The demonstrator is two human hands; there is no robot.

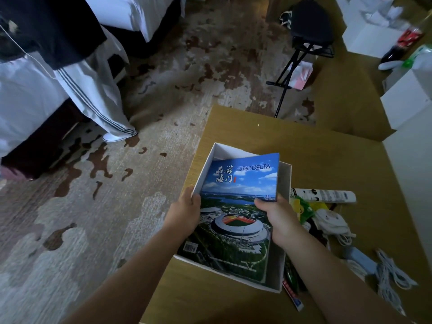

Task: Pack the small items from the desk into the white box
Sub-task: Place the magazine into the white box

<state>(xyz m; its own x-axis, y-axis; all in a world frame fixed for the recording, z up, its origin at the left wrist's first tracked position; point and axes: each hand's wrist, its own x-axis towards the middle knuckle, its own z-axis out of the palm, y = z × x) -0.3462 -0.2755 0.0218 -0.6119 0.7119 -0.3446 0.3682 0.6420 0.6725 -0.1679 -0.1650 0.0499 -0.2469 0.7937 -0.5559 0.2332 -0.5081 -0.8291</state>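
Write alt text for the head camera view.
Both hands, left hand and right hand, hold a magazine over an open white box on a desk, cables lying alongside.

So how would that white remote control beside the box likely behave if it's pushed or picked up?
The remote control looks like a rigid plastic bar, so it should lift stiffly, without sagging. Lying flat on the desk, it would probably slide, not roll. It seems long and slim, so one hand could likely lift it.
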